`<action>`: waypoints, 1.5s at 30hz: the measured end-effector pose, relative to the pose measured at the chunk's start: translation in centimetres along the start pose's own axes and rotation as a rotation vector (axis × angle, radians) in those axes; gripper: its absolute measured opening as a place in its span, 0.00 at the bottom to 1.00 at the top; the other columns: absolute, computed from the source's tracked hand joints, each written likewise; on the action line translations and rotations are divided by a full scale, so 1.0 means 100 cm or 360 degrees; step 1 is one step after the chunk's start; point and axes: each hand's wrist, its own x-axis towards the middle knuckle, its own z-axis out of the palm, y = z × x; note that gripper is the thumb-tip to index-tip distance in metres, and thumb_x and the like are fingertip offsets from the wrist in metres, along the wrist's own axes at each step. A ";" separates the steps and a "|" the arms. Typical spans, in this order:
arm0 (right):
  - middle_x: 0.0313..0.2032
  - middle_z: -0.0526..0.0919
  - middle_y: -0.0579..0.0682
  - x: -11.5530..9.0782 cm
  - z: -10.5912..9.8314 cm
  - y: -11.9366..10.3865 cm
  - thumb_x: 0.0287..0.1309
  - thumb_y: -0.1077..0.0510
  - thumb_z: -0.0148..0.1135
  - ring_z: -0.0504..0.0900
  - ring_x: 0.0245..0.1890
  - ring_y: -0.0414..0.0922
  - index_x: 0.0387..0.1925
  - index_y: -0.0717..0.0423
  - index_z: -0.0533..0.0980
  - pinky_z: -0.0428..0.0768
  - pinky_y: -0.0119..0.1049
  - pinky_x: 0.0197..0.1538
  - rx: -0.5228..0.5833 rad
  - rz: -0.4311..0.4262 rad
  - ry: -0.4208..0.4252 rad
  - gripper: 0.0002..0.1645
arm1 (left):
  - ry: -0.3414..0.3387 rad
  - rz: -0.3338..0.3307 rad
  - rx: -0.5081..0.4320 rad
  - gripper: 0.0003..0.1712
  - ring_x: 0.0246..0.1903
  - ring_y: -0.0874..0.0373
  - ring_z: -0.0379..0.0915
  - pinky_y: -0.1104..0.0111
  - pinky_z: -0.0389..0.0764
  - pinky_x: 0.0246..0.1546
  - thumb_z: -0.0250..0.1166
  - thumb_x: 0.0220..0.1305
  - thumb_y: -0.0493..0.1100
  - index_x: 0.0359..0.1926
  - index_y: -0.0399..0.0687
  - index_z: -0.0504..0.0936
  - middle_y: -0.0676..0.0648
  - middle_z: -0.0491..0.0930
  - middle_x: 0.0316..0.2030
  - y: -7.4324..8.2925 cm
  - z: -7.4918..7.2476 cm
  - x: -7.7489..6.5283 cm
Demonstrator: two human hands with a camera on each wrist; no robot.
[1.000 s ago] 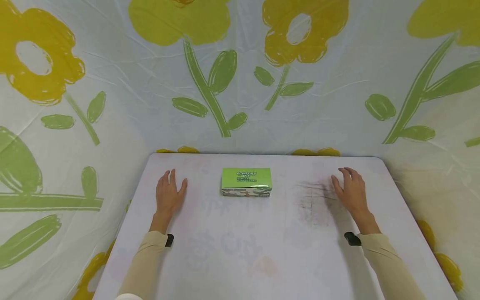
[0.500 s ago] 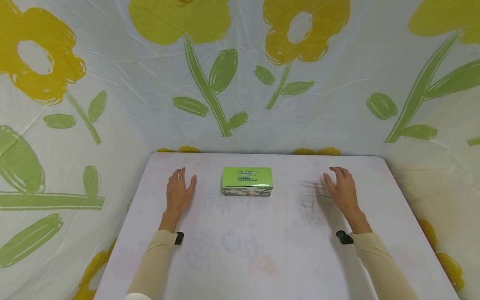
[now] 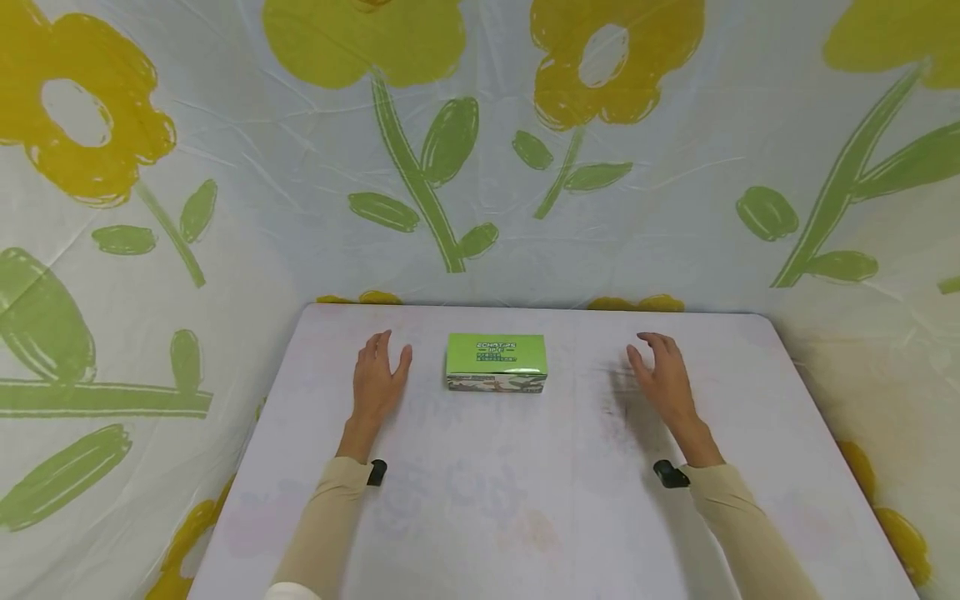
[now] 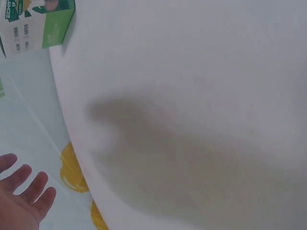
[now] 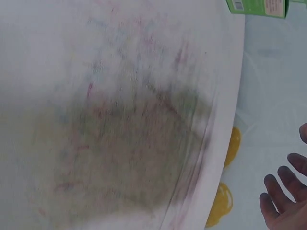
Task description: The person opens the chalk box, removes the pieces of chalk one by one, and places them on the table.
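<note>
A green box (image 3: 497,360) with white and dark lettering on top and a patterned front side lies towards the back of the white table. To its left, apart from it, my left hand (image 3: 378,379) hovers with fingers loosely extended and holds nothing. On the other side, farther off, my right hand (image 3: 663,379) is raised over the table, its fingers slightly bent and nothing in them. Part of the box (image 4: 36,26) shows at the top left of the left wrist view. Its corner (image 5: 259,6) peeks in at the top of the right wrist view.
Dark and coloured smudges (image 5: 134,129) mark the white table (image 3: 465,533) under the right hand. A cloth with yellow flowers and green leaves (image 3: 315,242) hangs behind the table and along both sides. Each wrist wears a small black device (image 3: 670,474).
Both hands have moved inward towards the green box, the left one to the right and the right one to the left. The box has stayed in place.
</note>
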 end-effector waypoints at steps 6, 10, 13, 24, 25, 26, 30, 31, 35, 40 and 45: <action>0.57 0.73 0.72 0.002 0.011 -0.007 0.71 0.60 0.63 0.73 0.57 0.67 0.59 0.71 0.74 0.70 0.65 0.60 0.0085 -0.0019 -0.0012 0.22 | -0.0008 0.0006 -0.0071 0.35 0.65 0.39 0.65 0.45 0.66 0.68 0.54 0.78 0.58 0.71 0.36 0.68 0.35 0.69 0.67 0.013 0.008 0.000; 0.58 0.73 0.70 0.004 0.018 -0.013 0.72 0.60 0.62 0.73 0.57 0.65 0.60 0.70 0.73 0.71 0.63 0.59 0.0121 -0.0032 -0.0055 0.22 | -0.0026 0.0004 -0.0094 0.35 0.65 0.40 0.65 0.46 0.65 0.68 0.53 0.78 0.59 0.71 0.37 0.68 0.36 0.68 0.67 0.020 0.012 0.001; 0.59 0.73 0.68 0.004 0.022 -0.019 0.73 0.58 0.61 0.72 0.59 0.64 0.61 0.69 0.72 0.71 0.63 0.60 0.0147 -0.0020 -0.0106 0.23 | -0.0036 0.0011 -0.0107 0.36 0.65 0.40 0.65 0.47 0.66 0.69 0.53 0.77 0.59 0.71 0.37 0.69 0.36 0.69 0.67 0.024 0.015 0.001; 0.58 0.74 0.68 0.008 0.041 -0.025 0.71 0.61 0.63 0.74 0.58 0.63 0.61 0.69 0.73 0.72 0.62 0.60 0.0225 -0.0097 -0.0129 0.23 | -0.0119 0.0000 -0.0188 0.36 0.66 0.42 0.64 0.49 0.67 0.69 0.53 0.77 0.61 0.72 0.39 0.69 0.36 0.68 0.68 0.038 0.029 0.002; 0.59 0.74 0.68 0.008 0.043 -0.026 0.71 0.61 0.63 0.74 0.58 0.63 0.62 0.69 0.73 0.72 0.62 0.61 0.0230 -0.0100 -0.0137 0.23 | -0.0131 0.0004 -0.0198 0.36 0.66 0.42 0.64 0.49 0.67 0.69 0.53 0.78 0.61 0.72 0.39 0.69 0.36 0.68 0.68 0.039 0.031 0.002; 0.59 0.74 0.68 0.008 0.044 -0.027 0.71 0.60 0.63 0.74 0.58 0.63 0.62 0.69 0.73 0.72 0.62 0.61 0.0221 -0.0099 -0.0145 0.23 | -0.0142 0.0007 -0.0214 0.37 0.66 0.42 0.64 0.49 0.67 0.69 0.53 0.78 0.62 0.72 0.39 0.69 0.36 0.68 0.68 0.039 0.032 0.001; 0.60 0.73 0.66 0.009 0.051 -0.034 0.73 0.57 0.62 0.73 0.59 0.62 0.64 0.67 0.72 0.72 0.61 0.62 0.0227 -0.0069 -0.0195 0.25 | -0.0185 0.0010 -0.0278 0.37 0.64 0.43 0.66 0.49 0.71 0.66 0.53 0.78 0.62 0.72 0.39 0.69 0.37 0.68 0.68 0.043 0.035 0.000; 0.61 0.73 0.66 0.010 0.053 -0.037 0.73 0.57 0.61 0.73 0.59 0.62 0.64 0.67 0.72 0.72 0.61 0.63 0.0229 -0.0059 -0.0209 0.25 | -0.0200 0.0009 -0.0292 0.37 0.63 0.44 0.66 0.49 0.72 0.65 0.53 0.78 0.62 0.72 0.39 0.68 0.37 0.68 0.68 0.043 0.036 0.000; 0.61 0.73 0.66 0.010 0.060 -0.043 0.74 0.57 0.61 0.73 0.60 0.62 0.65 0.67 0.71 0.71 0.59 0.65 0.0271 -0.0066 -0.0247 0.25 | -0.0268 -0.0007 -0.0351 0.37 0.59 0.45 0.70 0.51 0.75 0.61 0.54 0.77 0.61 0.74 0.39 0.66 0.37 0.67 0.68 0.046 0.038 -0.002; 0.63 0.72 0.64 0.009 0.068 -0.051 0.74 0.55 0.61 0.73 0.62 0.60 0.67 0.64 0.70 0.71 0.57 0.66 0.0322 -0.0052 -0.0307 0.27 | -0.0308 -0.0018 -0.0413 0.38 0.57 0.47 0.71 0.52 0.77 0.57 0.57 0.76 0.60 0.73 0.37 0.66 0.38 0.69 0.67 0.046 0.044 -0.001; 0.66 0.71 0.63 0.009 0.075 -0.060 0.74 0.52 0.61 0.73 0.63 0.59 0.69 0.62 0.69 0.71 0.57 0.67 0.0374 -0.0012 -0.0384 0.29 | -0.0320 0.0005 -0.0494 0.39 0.51 0.49 0.71 0.57 0.78 0.47 0.61 0.74 0.57 0.73 0.35 0.66 0.40 0.71 0.65 0.048 0.049 0.000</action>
